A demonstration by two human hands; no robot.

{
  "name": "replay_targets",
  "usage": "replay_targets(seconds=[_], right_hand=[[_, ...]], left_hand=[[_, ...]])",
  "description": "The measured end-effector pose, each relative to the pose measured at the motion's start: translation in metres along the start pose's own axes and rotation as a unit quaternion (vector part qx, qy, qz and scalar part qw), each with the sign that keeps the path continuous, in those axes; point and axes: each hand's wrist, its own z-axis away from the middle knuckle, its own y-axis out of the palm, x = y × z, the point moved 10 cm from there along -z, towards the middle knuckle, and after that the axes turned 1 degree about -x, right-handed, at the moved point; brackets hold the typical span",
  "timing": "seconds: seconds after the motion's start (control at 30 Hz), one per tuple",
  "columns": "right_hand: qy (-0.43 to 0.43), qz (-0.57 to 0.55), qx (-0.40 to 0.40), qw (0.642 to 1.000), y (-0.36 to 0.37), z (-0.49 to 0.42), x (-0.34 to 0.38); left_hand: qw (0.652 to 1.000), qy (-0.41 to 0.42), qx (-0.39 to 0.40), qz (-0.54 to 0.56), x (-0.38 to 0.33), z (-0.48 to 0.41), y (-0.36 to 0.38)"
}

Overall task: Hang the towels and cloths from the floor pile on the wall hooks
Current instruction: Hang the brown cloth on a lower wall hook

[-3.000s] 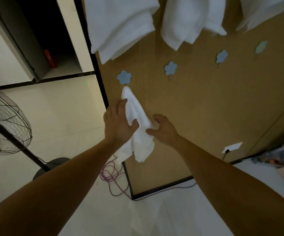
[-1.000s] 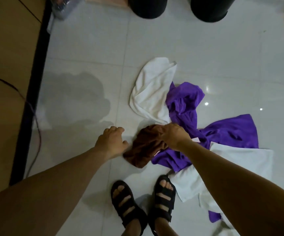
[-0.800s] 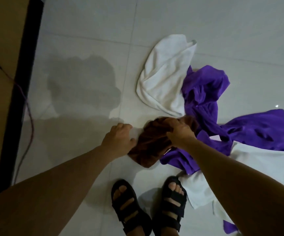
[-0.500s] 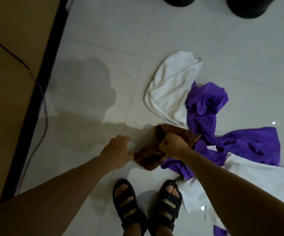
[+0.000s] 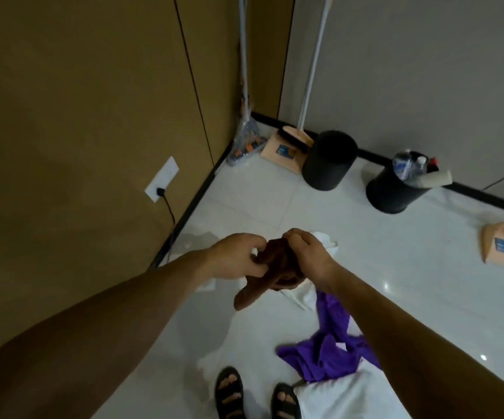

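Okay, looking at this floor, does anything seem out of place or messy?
Yes. A purple cloth and a white towel lie crumpled on the tiles by the sandals, instead of hanging. The right bin is overfull, bottles and a roll poking above its rim. The left hand and right hand hold a brown cloth.

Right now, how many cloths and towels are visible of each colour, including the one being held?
Brown: 1, the crumpled brown cloth in the left hand and right hand
White: 2, the rumpled white towel behind the hands and the flat white towel by the feet
Purple: 1, the crumpled purple cloth
Total: 4
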Motion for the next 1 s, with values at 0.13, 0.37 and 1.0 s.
replay_targets(seconds=[0.13,0.37,1.0], right_hand=[[-0.112,0.123,0.064,0.984,-0.002,0.035,0.126],[-0.165,0.355,0.233,0.890,0.014,0.112,0.261],[-0.500,0.392,0.069,0.769,0.110,0.253,0.450]], left_hand=[[0.996,0.033,-0.088,0.004,-0.060,0.069,-0.085],[0.947,0.059,-0.314,0.011,-0.148,0.204,-0.198],[0.865,-0.218,-0.434,0.126,-0.131,0.506,-0.201]])
